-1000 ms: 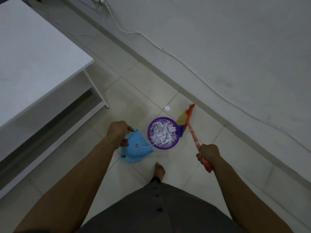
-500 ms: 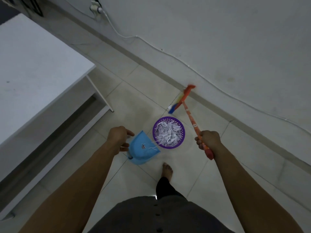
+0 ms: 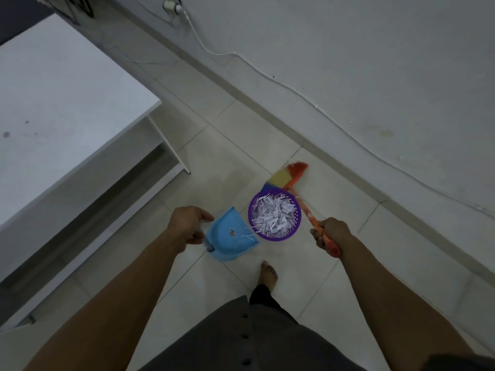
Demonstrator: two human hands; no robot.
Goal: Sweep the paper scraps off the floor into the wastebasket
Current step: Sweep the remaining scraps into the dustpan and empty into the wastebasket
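Note:
A purple wastebasket (image 3: 295,228) stands on the tiled floor, filled with white paper scraps (image 3: 273,215). Left of it my left hand (image 3: 187,223) grips the handle of a light blue dustpan (image 3: 227,241) that holds a few thin scraps. My right hand (image 3: 332,232) grips the orange handle of a small broom (image 3: 290,174). Its red, yellow and blue bristles rest on the floor just beyond the basket, near the wall's base.
A white table (image 3: 61,103) with a lower shelf stands at the left. A wall with a white cable (image 3: 308,99) runs diagonally across the right. My bare foot (image 3: 267,274) stands on the tiles just below the basket.
The broom head swung out toward the wall, then came back close behind the basket with its bristles down. The dustpan and left hand stayed beside the basket.

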